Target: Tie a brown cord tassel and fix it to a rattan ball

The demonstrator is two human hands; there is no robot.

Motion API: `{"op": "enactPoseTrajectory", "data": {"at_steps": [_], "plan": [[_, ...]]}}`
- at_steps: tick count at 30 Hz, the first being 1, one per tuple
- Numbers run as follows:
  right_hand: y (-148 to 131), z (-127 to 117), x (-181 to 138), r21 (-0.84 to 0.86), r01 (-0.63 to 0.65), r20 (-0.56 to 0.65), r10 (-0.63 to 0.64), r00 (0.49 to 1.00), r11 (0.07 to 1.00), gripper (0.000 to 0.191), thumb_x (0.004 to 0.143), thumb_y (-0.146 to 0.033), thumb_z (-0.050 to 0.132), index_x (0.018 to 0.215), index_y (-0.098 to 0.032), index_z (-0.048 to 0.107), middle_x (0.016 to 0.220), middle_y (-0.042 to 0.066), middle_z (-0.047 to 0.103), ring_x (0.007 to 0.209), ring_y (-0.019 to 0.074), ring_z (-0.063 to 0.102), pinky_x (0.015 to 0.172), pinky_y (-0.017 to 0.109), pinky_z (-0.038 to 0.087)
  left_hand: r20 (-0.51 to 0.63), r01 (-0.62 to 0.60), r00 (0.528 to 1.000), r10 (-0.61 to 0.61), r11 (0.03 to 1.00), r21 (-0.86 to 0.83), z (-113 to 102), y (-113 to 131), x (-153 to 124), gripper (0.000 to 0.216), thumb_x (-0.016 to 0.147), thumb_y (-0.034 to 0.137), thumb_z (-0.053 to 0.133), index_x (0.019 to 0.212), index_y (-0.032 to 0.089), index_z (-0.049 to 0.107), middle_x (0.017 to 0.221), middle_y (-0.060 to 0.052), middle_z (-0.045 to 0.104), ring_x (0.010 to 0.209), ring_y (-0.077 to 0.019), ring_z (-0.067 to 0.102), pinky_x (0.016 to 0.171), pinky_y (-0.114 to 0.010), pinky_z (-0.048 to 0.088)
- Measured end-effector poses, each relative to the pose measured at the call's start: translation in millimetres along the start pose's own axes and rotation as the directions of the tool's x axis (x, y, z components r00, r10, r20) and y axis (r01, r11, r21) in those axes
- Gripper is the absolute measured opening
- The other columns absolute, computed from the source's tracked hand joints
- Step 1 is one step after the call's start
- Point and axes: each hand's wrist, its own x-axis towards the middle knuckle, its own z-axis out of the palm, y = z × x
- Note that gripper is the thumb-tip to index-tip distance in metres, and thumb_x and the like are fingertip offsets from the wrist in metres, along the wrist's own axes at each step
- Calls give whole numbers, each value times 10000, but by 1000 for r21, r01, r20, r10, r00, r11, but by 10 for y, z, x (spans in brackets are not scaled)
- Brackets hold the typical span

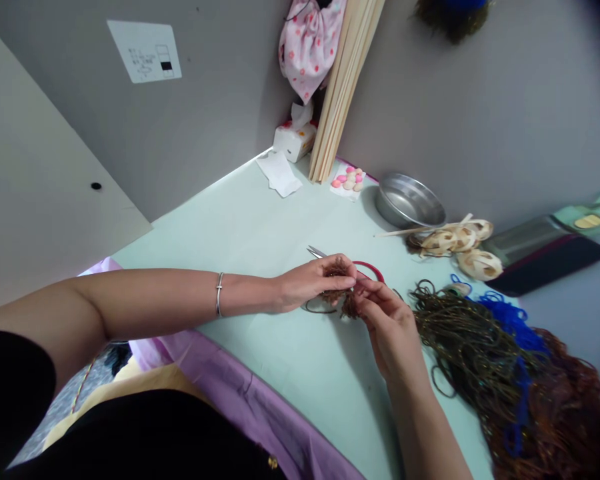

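Observation:
My left hand [313,283], with a silver bangle on the wrist, has its fingers closed on a small fuzzy bundle of brown yarn [338,268]. My right hand [387,317] meets it from the right, thumb and fingertips pinched at the bundle's edge. Some of the bundle hangs below the fingertips, and the exact grip is partly hidden. Under the hands lie scissors with red handles [375,269]; their blade tips point left and the middle is covered. A thin dark strand curls on the table just below the bundle.
Olive cords [455,333], blue yarn [515,320] and reddish-brown yarn [565,400] are heaped at right. Behind stand a metal bowl [410,201], pale wood-strip coils [463,237] and a bottle [535,247]. Wooden strips [345,93] lean in the corner beside a tissue box [294,141].

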Motion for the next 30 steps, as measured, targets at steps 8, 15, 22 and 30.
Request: {"op": "enactPoseTrajectory", "data": {"at_steps": [8,15,22,30], "plan": [[5,-23,25,109,-19,-68,26,997,994,124,721,-262,802,805,-201,735,741,-11,624,633,97,523,620,223,442,-77,-14,997,23,993,118,-50,-121,36,219,824,286,704,861,161,528,785,29,577,590,-53,515,588,-226,404],[-6,-6,-9,42,83,-65,-80,995,996,125,741,-243,796,840,-214,725,762,-12,625,667,105,533,655,236,445,-13,171,985,-172,985,-14,-18,-64,26,238,734,228,785,846,141,595,799,-2,622,687,-73,574,649,-228,446],[12,-18,7,8,38,-75,-37,996,999,215,826,-403,727,907,-212,670,776,-5,601,650,114,510,614,245,433,-96,143,985,-147,989,-47,-43,-65,21,269,745,304,791,850,140,605,804,8,614,612,-50,561,644,-223,459],[49,-12,-11,-118,69,35,-66,997,991,164,851,-363,712,865,-208,663,759,-18,570,697,123,479,661,251,382,-103,102,989,-103,995,-17,-14,-94,15,263,734,307,795,824,142,611,770,11,597,685,-71,575,643,-217,476]]}}
